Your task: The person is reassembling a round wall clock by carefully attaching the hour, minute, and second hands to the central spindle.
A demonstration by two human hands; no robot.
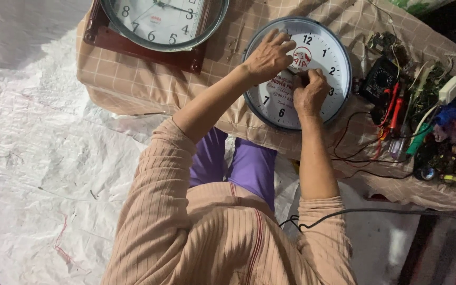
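From the head camera, a round wall clock point(312, 58) lies flat, face up, on a low counter point(133, 79) covered with a tan checked cloth whose soft fabric sags over the near edge. The clock has a smooth grey-blue rim, a white dial and bold black numerals; being round it has no long axis, but its twelve points toward the far side and its six toward the person, tipped a little to the left.

The left hand point(268, 54) rests on the far left part of the dial, fingers spread loosely and curved over the face near the rim. The right hand point(309, 92) sits at the centre of the dial, its fingertips drawn together in a pinch on something small at the hub; what exactly is pinched is too small to tell. Both forearms come out of ribbed, peach-coloured knit sleeves.

To the far left, a second clock point(167, 21) with a glossy rim and white dial lies on a dark red-brown wooden backing plate with rounded corners.

At the right end of the counter lies a heap of small things: a black meter point(378, 79), screwdrivers with red handles point(395, 113), a green-handled tool point(417, 140), a white plug block point(449, 89) and thin dark wires.

The floor at left is covered by a crinkled white plastic sheet point(43, 158).
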